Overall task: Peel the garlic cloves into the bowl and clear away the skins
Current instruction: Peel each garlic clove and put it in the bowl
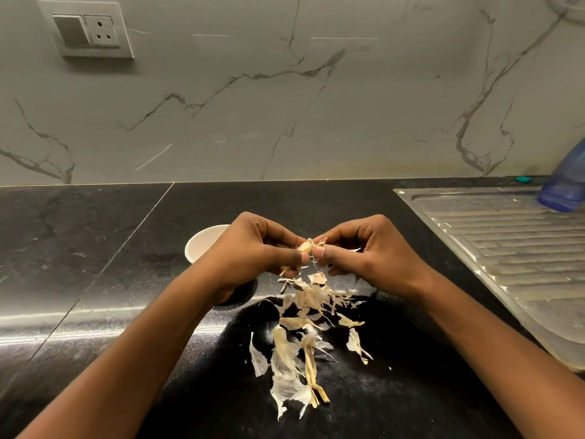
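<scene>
A garlic clove with papery skin hanging off it is held above the black counter between both hands. My left hand pinches the clove with thumb and curled fingers. My right hand pinches the loose skin at the clove's right end. A white bowl stands on the counter behind my left hand, half hidden by it; its inside cannot be seen. A pile of dry garlic skins lies scattered on the counter below the hands.
A steel sink drainboard fills the right side, with a blue plastic bottle at its far end. A marble wall with a switch and socket plate stands behind. A dark round thing sits under my left wrist.
</scene>
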`<state>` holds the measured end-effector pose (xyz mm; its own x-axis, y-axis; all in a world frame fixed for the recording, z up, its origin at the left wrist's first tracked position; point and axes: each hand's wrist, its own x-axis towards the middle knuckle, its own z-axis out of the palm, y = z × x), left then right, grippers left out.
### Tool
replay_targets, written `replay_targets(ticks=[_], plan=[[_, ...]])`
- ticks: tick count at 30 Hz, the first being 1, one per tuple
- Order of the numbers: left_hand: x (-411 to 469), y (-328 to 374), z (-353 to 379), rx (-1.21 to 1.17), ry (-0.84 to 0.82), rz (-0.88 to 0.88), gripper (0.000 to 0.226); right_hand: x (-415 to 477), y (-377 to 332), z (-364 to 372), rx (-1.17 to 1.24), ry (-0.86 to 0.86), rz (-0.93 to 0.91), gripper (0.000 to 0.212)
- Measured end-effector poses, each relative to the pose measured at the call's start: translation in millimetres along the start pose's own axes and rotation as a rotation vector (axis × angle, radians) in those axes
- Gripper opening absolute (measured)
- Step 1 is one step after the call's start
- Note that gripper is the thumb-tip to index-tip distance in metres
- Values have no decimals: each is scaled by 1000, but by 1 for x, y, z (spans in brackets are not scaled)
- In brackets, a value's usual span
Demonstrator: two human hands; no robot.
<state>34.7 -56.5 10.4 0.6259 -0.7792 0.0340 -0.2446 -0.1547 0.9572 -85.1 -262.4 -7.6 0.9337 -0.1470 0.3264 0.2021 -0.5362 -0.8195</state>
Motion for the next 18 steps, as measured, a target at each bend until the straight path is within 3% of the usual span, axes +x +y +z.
replay_targets(ticks=[8,12,18], plan=[[-1,-3,11,136,34,78,16,-1,2,2,-94,-9,-31,15],[0,-6,15,71,45,98,16,-1,3,3,19,29,-6,10],[3,-10,20,-49,65,83,17,-1,3,8,-6,129,-47,4]])
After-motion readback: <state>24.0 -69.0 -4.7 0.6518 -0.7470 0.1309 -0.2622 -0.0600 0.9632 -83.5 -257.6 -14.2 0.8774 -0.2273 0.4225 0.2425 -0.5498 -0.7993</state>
